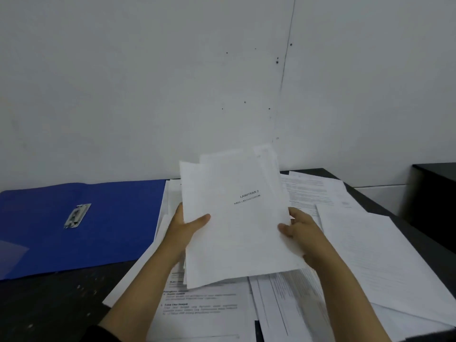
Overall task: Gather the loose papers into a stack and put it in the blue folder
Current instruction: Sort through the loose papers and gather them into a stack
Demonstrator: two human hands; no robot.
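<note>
You held a sheaf of papers [237,218] lifted off the desk, top edges uneven and fanned. Your left hand [183,230] gripped its left edge, thumb pressed on the front sheet, fingers hidden behind. Your right hand [299,230] clasped the right edge the same way, thumb on top. Front sheet read "LAMPIRAN 7"; the smaller line beneath was too blurred to read with certainty. The blue folder [98,225] lay open at your nine o'clock, flat on the dark desk [56,304], metal clip [77,215] showing. Loose printed sheets [370,255] stayed spread beneath the sheaf and out toward three o'clock; their text was illegible.
</note>
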